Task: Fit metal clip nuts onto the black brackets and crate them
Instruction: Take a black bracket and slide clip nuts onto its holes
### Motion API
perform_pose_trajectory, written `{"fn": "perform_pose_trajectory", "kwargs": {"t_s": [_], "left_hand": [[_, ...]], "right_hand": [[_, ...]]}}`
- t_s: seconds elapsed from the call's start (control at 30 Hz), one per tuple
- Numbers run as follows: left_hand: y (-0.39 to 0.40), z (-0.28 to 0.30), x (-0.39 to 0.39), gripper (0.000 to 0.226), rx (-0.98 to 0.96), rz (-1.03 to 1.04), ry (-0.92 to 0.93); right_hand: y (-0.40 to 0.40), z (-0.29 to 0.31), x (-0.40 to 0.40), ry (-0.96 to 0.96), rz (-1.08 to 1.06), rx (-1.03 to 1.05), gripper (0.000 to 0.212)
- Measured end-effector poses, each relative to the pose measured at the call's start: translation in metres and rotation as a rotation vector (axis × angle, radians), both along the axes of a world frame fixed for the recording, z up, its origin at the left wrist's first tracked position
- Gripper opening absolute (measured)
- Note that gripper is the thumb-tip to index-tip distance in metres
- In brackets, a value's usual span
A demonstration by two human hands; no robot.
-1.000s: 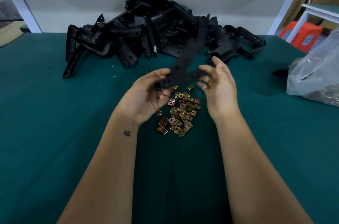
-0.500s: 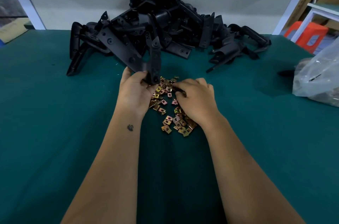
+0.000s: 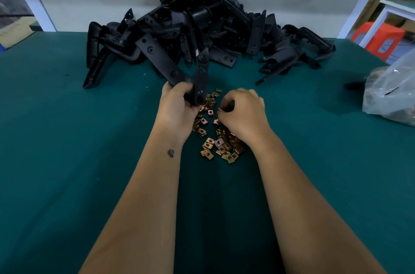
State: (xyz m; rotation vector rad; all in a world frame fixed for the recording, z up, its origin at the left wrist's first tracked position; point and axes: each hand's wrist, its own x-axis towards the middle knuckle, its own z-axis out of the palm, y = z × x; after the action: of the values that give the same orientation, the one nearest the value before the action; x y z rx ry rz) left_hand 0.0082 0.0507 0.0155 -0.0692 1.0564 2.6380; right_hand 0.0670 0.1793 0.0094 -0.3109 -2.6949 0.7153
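The left hand (image 3: 177,107) grips a black bracket (image 3: 179,71) at its bend, fingers curled round the joint where its two arms meet; one arm slants up toward 11 o'clock, the other rises nearly straight toward 12. The bracket is held clear of the green tabletop (image 3: 67,150), just above the far edge of the nuts (image 3: 219,141), a loose scatter of brass-coloured clip nuts lying between the two wrists. The right hand (image 3: 243,114) is knuckles-up over that scatter, fingers curled in tight; a small bright glint at the fingertips (image 3: 222,108) looks like a nut pinched there, though the view is too small to be sure. Behind the hands, at 12 o'clock, a heap (image 3: 202,26) of black brackets lies tangled against the back wall, spreading from 10 to 2 o'clock. At 3 o'clock, near the tabletop's edge, sits a clear plastic bag (image 3: 390,91) with dark contents. An orange stool (image 3: 379,38) stands off the tabletop at 2 o'clock.
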Motion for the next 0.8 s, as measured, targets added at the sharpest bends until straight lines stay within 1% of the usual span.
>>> {"fn": "perform_pose_trajectory", "kwargs": {"t_s": [0.07,0.13,0.23,0.3,0.47,0.6,0.8], "left_hand": [[0.001,0.0,0.0,0.012,0.01,-0.022,-0.01],[0.001,0.0,0.0,0.013,0.005,-0.04,-0.004],[0.003,0.002,0.003,0.018,-0.003,-0.079,0.0],[0.005,0.003,0.006,0.022,0.014,-0.096,-0.008],[0.012,0.007,0.014,0.03,0.01,-0.146,-0.01],[0.017,0.008,0.02,0.028,0.046,-0.182,-0.031],[0.018,0.006,0.021,0.029,0.008,-0.191,-0.026]], "right_hand": [[0.0,0.002,0.003,0.098,0.012,-0.187,0.018],[0.001,0.007,0.006,0.221,-0.012,-0.443,0.023],[0.004,0.012,0.006,0.336,-0.007,-0.844,0.023],[0.006,0.013,0.006,0.367,-0.017,-0.989,0.02],[0.01,0.015,0.007,0.424,0.036,-1.261,0.015],[0.011,0.016,0.008,0.435,0.064,-1.356,0.013],[0.012,0.015,0.007,0.476,0.109,-1.462,0.014]]}}
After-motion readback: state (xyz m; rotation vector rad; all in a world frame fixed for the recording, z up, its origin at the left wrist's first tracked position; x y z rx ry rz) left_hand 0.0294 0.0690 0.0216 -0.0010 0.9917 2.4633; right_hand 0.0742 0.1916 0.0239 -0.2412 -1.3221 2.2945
